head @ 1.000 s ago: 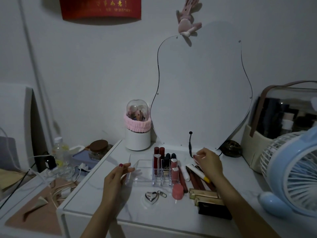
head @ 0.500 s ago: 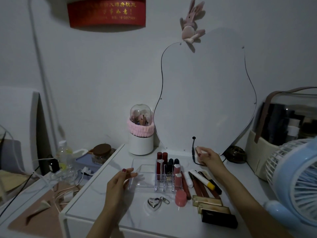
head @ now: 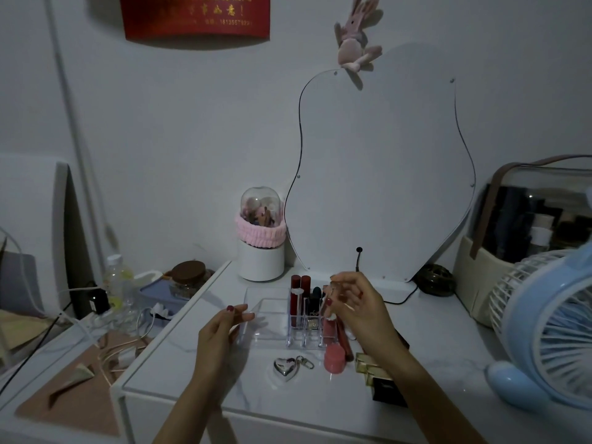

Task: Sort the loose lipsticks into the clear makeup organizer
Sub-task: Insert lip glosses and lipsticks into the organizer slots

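Dim lighting. White wall (head: 160,129) carries a red banner (head: 195,17). A curved frameless mirror (head: 381,174) leans behind the white marble-pattern desk (head: 320,398). Lower side table (head: 64,408) at left.

Single head-worn view, wide-angle, looks forward and slightly down across white tabletop (head: 198,357) toward wall mirror (head: 381,168); near, both forearms entering from bottom.

On the table (head: 432,318) before you, the organizer (head: 272,315) stands centre, lipsticks (head: 301,293) upright in its right compartments. Your left hand (head: 221,334) is at its left wall, your right hand (head: 358,309) above its right side. The mirror (head: 384,171) stands behind; the fan (head: 551,318) is far right
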